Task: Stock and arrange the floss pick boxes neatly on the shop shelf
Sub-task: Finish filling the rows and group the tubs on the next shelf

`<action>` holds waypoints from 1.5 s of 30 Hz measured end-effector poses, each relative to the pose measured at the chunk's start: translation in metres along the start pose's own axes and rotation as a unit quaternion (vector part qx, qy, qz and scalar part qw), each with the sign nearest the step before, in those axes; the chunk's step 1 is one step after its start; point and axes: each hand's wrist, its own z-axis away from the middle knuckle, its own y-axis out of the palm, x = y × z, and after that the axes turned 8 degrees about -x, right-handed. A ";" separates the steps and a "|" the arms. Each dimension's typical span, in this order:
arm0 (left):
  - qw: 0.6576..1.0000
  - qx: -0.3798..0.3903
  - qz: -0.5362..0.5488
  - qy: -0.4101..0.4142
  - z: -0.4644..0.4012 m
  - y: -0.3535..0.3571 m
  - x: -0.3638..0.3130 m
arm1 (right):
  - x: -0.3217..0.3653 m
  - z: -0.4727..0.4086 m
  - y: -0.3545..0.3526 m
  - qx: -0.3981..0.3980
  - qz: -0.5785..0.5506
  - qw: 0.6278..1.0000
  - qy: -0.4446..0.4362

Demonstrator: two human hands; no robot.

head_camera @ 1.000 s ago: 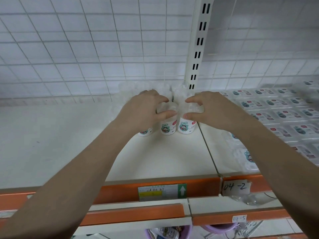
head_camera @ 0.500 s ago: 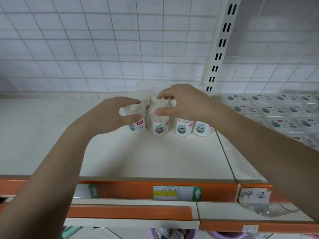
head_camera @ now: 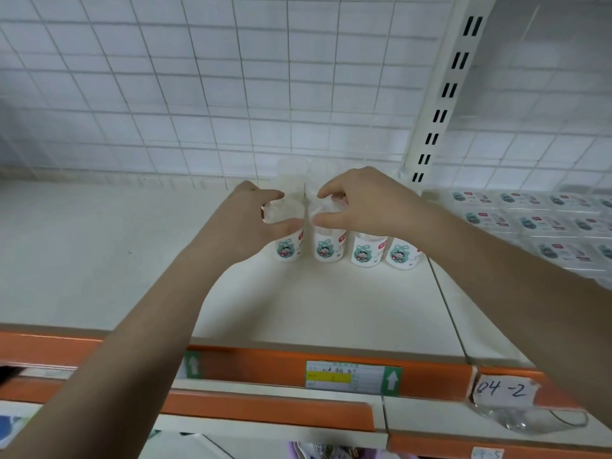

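Note:
Several round, clear floss pick boxes with teal cartoon labels stand in a row at the back of the white shelf [head_camera: 331, 303]. My left hand [head_camera: 245, 223] grips the leftmost box [head_camera: 287, 249] by its clear top between thumb and fingers. Beside it, my right hand [head_camera: 364, 207] pinches the top of the second box [head_camera: 326, 248]. To their right stand a third box [head_camera: 366, 251] and a fourth box [head_camera: 402, 255], untouched. More clear boxes stand behind this row, blurred against the wire grid.
A white wire grid [head_camera: 198, 94] backs the shelf, with a slotted upright post [head_camera: 443, 91] on the right. Flat packaged goods [head_camera: 546, 226] cover the neighbouring shelf to the right. An orange price rail [head_camera: 331, 369] with labels edges the front; the shelf's left part is bare.
Both hands have shifted left along the row, from the boxes near the post to the two leftmost front boxes. The view has also moved closer.

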 end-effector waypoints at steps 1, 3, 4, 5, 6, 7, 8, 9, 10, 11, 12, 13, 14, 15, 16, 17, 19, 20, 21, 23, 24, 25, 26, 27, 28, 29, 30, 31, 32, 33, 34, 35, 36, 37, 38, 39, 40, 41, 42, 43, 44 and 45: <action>1.000 -0.004 0.005 0.002 0.000 0.001 -0.001 | -0.002 0.000 0.000 0.000 -0.002 1.000 0.006; 1.000 -0.009 0.018 0.010 0.001 0.004 -0.002 | -0.005 0.001 0.001 -0.003 -0.015 1.000 0.014; 1.000 -0.010 0.024 0.012 0.002 0.005 -0.002 | -0.006 0.002 0.002 -0.004 -0.020 1.000 0.013; 0.999 -0.009 0.028 0.014 0.002 0.005 -0.001 | -0.007 0.002 0.002 -0.003 -0.024 1.000 0.011; 0.999 -0.008 0.030 0.016 0.003 0.005 -0.001 | -0.008 0.002 0.003 -0.002 -0.027 1.000 0.007; 0.999 -0.003 0.031 0.018 0.004 0.004 -0.001 | -0.010 0.002 0.004 -0.002 -0.033 0.999 0.004; 0.999 0.004 0.032 0.020 0.004 0.003 -0.001 | -0.012 0.002 0.003 -0.007 -0.043 0.999 0.002; 0.999 0.010 0.034 0.023 0.003 0.002 -0.001 | -0.015 0.002 0.001 -0.019 -0.057 0.998 0.002; 0.999 0.014 0.035 0.025 0.002 0.000 -0.002 | -0.020 0.003 -0.002 -0.038 -0.072 0.997 0.008; 0.999 0.012 0.036 0.027 0.000 -0.002 -0.004 | -0.026 0.003 -0.008 -0.063 -0.087 0.994 0.018; 0.999 0.004 0.036 0.029 -0.004 -0.004 -0.007 | -0.033 0.004 -0.014 -0.092 -0.102 0.990 0.033; 0.999 -0.007 0.031 0.033 -0.009 -0.006 -0.009 | -0.042 0.004 -0.020 -0.115 -0.107 0.987 0.047; 0.999 -0.020 0.021 0.038 -0.016 -0.008 -0.011 | -0.051 0.005 -0.026 -0.126 -0.097 0.986 0.057; 0.999 -0.029 0.006 0.039 -0.024 -0.009 -0.012 | -0.060 0.006 -0.031 -0.118 -0.073 0.988 0.068; 0.999 -0.032 -0.010 0.034 -0.033 -0.009 -0.013 | -0.068 0.006 -0.035 -0.094 -0.044 0.991 0.080; 0.999 -0.023 -0.025 0.021 -0.042 -0.009 -0.012 | -0.074 0.007 -0.037 -0.061 -0.022 0.993 0.094; 0.998 0.029 -0.054 -0.015 -0.056 -0.009 -0.011 | -0.083 0.008 -0.038 -0.008 -0.011 0.993 0.117; 0.996 0.061 -0.063 -0.027 -0.061 -0.009 -0.011 | -0.085 0.008 -0.037 0.001 -0.017 0.992 0.123; 0.993 0.087 -0.066 -0.033 -0.065 -0.010 -0.012 | -0.087 0.008 -0.036 0.001 -0.025 0.991 0.129; 0.991 0.116 -0.059 -0.037 -0.068 -0.011 -0.012 | -0.090 0.007 -0.034 0.000 -0.034 0.989 0.141; 0.991 0.119 -0.053 -0.039 -0.069 -0.011 -0.012 | -0.090 0.006 -0.034 0.004 -0.035 0.989 0.145; 0.991 0.117 -0.048 -0.041 -0.069 -0.010 -0.011 | -0.090 0.004 -0.034 0.008 -0.038 0.988 0.151; 0.992 0.112 -0.043 -0.044 -0.068 -0.010 -0.011 | -0.090 0.002 -0.034 0.012 -0.044 0.987 0.157; 0.992 0.107 -0.042 -0.048 -0.069 -0.010 -0.011 | -0.089 0.001 -0.033 0.012 -0.050 0.985 0.164; 0.992 0.106 -0.047 -0.052 -0.069 -0.009 -0.012 | -0.088 0.000 -0.032 0.008 -0.054 0.984 0.171; 0.991 0.109 -0.055 -0.056 -0.070 -0.009 -0.013 | -0.088 -0.001 -0.032 0.001 -0.056 0.982 0.178; 0.990 0.113 -0.062 -0.061 -0.071 -0.010 -0.013 | -0.087 -0.001 -0.031 -0.006 -0.056 0.982 0.183; 0.989 0.117 -0.064 -0.068 -0.072 -0.010 -0.014 | -0.087 -0.002 -0.030 -0.011 -0.054 0.981 0.188; 0.988 0.119 -0.061 -0.076 -0.073 -0.011 -0.014 | -0.086 -0.002 -0.030 -0.013 -0.048 0.980 0.191; 0.987 0.122 -0.054 -0.086 -0.074 -0.011 -0.013 | -0.086 -0.002 -0.029 -0.014 -0.042 0.980 0.193; 0.986 0.125 -0.046 -0.097 -0.075 -0.012 -0.013 | -0.086 -0.002 -0.029 -0.015 -0.035 0.980 0.195; 0.985 0.129 -0.039 -0.106 -0.075 -0.012 -0.013 | -0.086 -0.003 -0.028 -0.014 -0.032 0.980 0.196; 0.984 0.133 -0.036 -0.113 -0.075 -0.012 -0.013 | -0.086 -0.003 -0.028 -0.013 -0.029 0.980 0.196; 0.983 0.138 -0.034 -0.117 -0.076 -0.013 -0.013 | -0.086 -0.003 -0.027 -0.011 -0.026 0.980 0.197; 0.982 0.143 -0.031 -0.120 -0.076 -0.013 -0.013 | -0.086 -0.004 -0.028 -0.008 -0.022 0.980 0.197; 0.981 0.147 -0.028 -0.122 -0.077 -0.013 -0.013 | -0.085 -0.004 -0.028 -0.005 -0.015 0.980 0.197; 0.981 0.149 -0.030 -0.121 -0.077 -0.014 -0.013 | -0.083 -0.004 -0.029 -0.003 -0.007 0.981 0.195; 0.981 0.150 -0.040 -0.116 -0.077 -0.014 -0.014 | -0.081 -0.005 -0.031 -0.004 0.000 0.981 0.193; 0.982 0.147 -0.055 -0.105 -0.077 -0.014 -0.015 | -0.078 -0.006 -0.032 -0.008 0.006 0.982 0.189; 0.984 0.140 -0.069 -0.091 -0.077 -0.013 -0.017 | -0.075 -0.008 -0.033 -0.014 0.010 0.983 0.182; 0.986 0.130 -0.076 -0.074 -0.078 -0.013 -0.019 | -0.072 -0.011 -0.034 -0.020 0.011 0.985 0.172; 0.988 0.122 -0.076 -0.058 -0.078 -0.012 -0.023 | -0.068 -0.014 -0.034 -0.022 0.004 0.987 0.161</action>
